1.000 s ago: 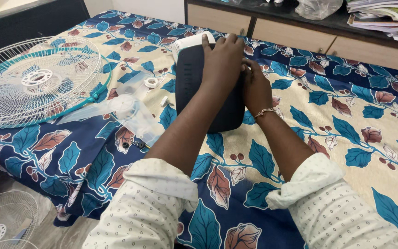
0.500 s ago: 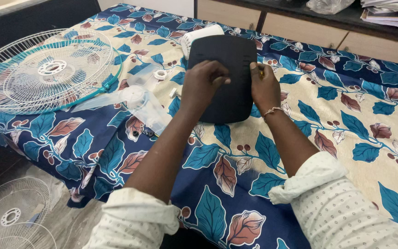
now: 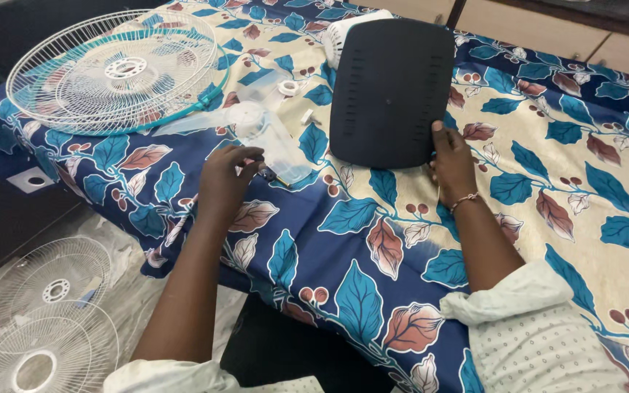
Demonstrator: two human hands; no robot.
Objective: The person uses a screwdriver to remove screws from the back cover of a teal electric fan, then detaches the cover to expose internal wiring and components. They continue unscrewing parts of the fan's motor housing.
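On the leaf-print bedsheet [image 3: 373,218], at twelve o'clock: black fan base [image 3: 391,91], lying flat, a white motor housing [image 3: 343,33] showing behind its far edge. My right hand [image 3: 451,164] rested at the base's five o'clock corner, fingers touching its edge, thumb along the rim; whether they gripped it I could not tell. My left hand [image 3: 226,180], at nine o'clock of the base, had fingers curled over small dark screws [image 3: 265,173] beside the clear blade [image 3: 256,135]. White grille [image 3: 114,69] at ten o'clock. Two more grilles [image 3: 41,320] on the floor, at seven o'clock.
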